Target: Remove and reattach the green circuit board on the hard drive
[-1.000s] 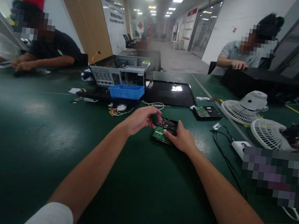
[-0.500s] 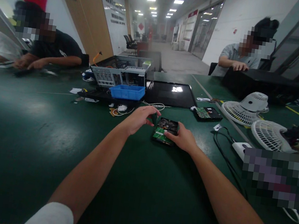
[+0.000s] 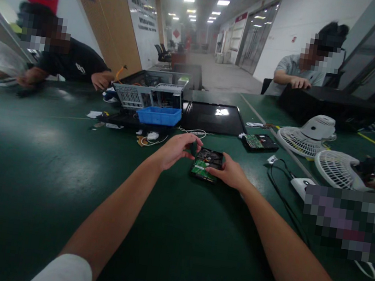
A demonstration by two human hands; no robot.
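Observation:
A hard drive (image 3: 211,157) lies on the green table in front of me, its green circuit board and dark metal case facing up. My right hand (image 3: 232,172) grips its right side, thumb across the board and fingers at the far right edge. At the drive's left edge, my left hand (image 3: 181,151) is closed, thumb and fingers curled round a small dark object (image 3: 194,148), too small to name. Whether that object touches the drive cannot be made out. Another hard drive (image 3: 260,143) rests farther back on the right.
Behind the drive stand a blue tray (image 3: 159,115), an opened computer case (image 3: 134,96) and a flat black screen (image 3: 213,117). White fan parts (image 3: 301,140), a power strip (image 3: 301,187) and its black cable lie to the right. Co-workers sit at far left and far right.
My hands and the hard drive stay nearly in place. The dark object in my left hand shows a little more clearly. The co-worker at left has moved one hand toward the computer case.

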